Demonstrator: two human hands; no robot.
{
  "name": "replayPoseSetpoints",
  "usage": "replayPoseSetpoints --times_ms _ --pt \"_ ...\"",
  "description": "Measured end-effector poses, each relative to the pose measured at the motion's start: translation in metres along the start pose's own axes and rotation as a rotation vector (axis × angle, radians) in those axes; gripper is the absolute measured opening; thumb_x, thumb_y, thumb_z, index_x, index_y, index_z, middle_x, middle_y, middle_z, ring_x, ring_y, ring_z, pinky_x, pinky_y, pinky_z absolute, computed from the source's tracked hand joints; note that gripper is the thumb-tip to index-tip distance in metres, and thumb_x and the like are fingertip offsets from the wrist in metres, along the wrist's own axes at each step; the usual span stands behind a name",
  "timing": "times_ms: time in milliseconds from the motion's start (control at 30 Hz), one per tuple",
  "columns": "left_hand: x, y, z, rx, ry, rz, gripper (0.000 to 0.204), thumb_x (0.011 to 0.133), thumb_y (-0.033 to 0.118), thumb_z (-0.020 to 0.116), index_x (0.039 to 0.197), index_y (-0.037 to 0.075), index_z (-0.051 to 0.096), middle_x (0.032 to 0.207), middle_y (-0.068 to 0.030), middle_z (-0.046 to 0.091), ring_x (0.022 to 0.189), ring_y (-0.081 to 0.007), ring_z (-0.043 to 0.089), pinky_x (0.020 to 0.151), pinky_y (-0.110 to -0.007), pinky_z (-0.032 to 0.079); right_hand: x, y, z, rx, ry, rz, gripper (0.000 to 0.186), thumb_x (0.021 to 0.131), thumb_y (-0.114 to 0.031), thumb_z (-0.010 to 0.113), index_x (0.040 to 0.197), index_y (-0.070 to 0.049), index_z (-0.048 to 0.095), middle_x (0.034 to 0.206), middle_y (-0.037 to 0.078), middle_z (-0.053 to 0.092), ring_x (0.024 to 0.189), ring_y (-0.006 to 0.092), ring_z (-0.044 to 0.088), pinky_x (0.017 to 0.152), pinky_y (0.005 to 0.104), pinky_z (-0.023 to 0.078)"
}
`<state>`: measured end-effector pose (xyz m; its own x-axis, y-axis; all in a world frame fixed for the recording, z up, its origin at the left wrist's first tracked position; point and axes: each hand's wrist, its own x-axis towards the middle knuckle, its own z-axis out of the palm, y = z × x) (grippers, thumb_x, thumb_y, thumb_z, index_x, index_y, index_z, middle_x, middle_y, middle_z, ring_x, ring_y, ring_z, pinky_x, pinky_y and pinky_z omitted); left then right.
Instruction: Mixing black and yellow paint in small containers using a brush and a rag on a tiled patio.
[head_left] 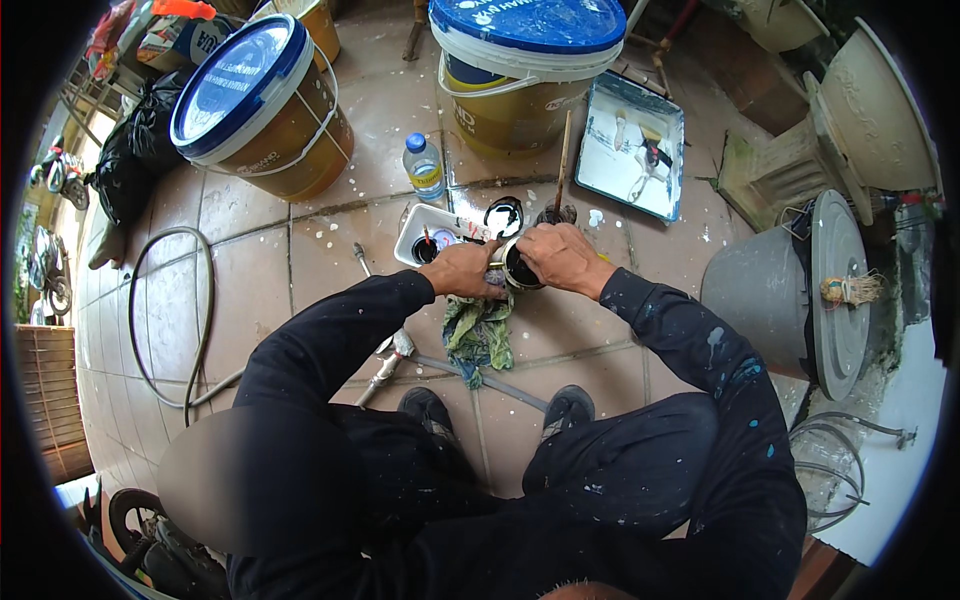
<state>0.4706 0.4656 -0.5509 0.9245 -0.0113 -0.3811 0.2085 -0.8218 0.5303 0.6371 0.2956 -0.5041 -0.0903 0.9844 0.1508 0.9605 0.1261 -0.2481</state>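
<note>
Can (511,269) between left hand (466,270) and right hand (563,257); rag (478,335) nearby

Two big yellow-brown buckets with blue lids, one at upper left (320,135) and one at top centre (515,115), stand on paint-spotted floor tiles (245,235). A clear bottle (424,172) with a blue cap stands between them, nearer the viewer. Black plastic bags (135,165) slump at the left, above a looped hose (134,325). On the right is a lidded grey bin (755,270) (a straw-coloured bristly tuft (852,289) shows against its lid), near a pale pedestal (785,170).
</note>
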Motion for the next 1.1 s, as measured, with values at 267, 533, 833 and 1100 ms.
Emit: replayPoseSetpoints --times_ms 267,533,833,1100 --pt "0.001 -0.001 0.0 0.03 -0.03 -0.012 0.109 0.081 0.061 0.081 0.157 -0.003 0.035 0.107 -0.0295 0.072 0.1 -0.0448 0.071 0.086 -0.049 0.057 0.0 -0.007 -0.001 -0.028 -0.175 0.083 0.01 0.089 -0.012 0.064 0.096 -0.005 0.068 0.089 0.015 0.071 0.085 0.0329 0.071 0.072 0.0456 0.056" --pt "0.005 -0.005 0.005 0.029 -0.039 -0.013 0.109 0.08 0.06 0.081 0.157 -0.003 0.035 0.109 -0.0298 0.072 0.101 -0.0443 0.071 0.087 -0.049 0.057 -0.006 0.0 0.003 -0.065 -0.209 0.102 0.014 0.087 -0.013 0.063 0.096 -0.004 0.068 0.09 0.016 0.071 0.084 0.0335 0.071 0.073 0.0458 0.056" --pt "-0.001 0.004 -0.001 0.019 -0.002 -0.003 0.1 0.078 0.058 0.084 0.147 -0.004 0.045 0.108 -0.0284 0.073 0.102 -0.043 0.072 0.09 -0.048 0.058 -0.009 0.002 0.014 -0.117 -0.17 0.058 0.016 0.084 -0.012 0.066 0.099 -0.005 0.07 0.096 0.015 0.07 0.092 0.0326 0.069 0.08 0.0447 0.054" --pt "0.002 -0.003 0.004 0.01 -0.021 0.004 0.108 0.081 0.057 0.082 0.157 -0.002 0.034 0.105 -0.03 0.072 0.098 -0.046 0.071 0.086 -0.05 0.056 -0.008 0.0 0.01 -0.09 -0.175 0.062 0.017 0.085 -0.011 0.066 0.1 -0.005 0.07 0.098 0.015 0.07 0.096 0.0338 0.069 0.084 0.0447 0.052"
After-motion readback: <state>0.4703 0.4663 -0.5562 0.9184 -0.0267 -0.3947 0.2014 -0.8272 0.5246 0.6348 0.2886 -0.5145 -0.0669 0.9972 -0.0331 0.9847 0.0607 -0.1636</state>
